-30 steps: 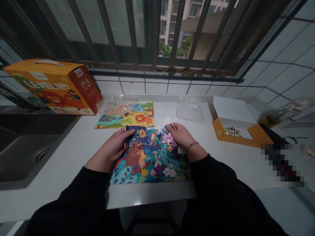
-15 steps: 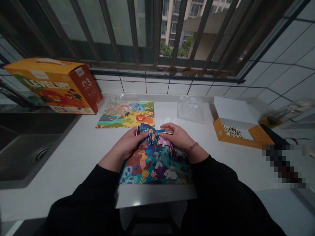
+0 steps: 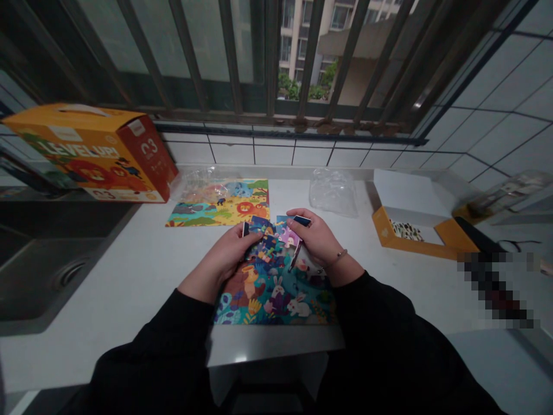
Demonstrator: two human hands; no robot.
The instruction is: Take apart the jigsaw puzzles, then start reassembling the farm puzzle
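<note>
A colourful jigsaw puzzle (image 3: 276,291) with rabbits and leaves lies on the white counter (image 3: 129,271) in front of me. My left hand (image 3: 220,259) and my right hand (image 3: 317,239) grip its far rows of pieces (image 3: 271,239) from either side. Those pieces are buckled up off the counter in a crumpled bunch between my fingers. The near part of the puzzle lies flat.
A second finished puzzle (image 3: 222,204) lies behind, partly under a clear plastic bag (image 3: 199,181). An orange puzzle box (image 3: 93,153) stands at the back left, and another clear bag (image 3: 332,190) and an open orange tray box (image 3: 415,227) to the right. A sink (image 3: 47,271) is at left.
Both hands have pushed inward toward each other, and the puzzle's far rows have broken loose and lifted into a bunch. The flat part has shrunk.
</note>
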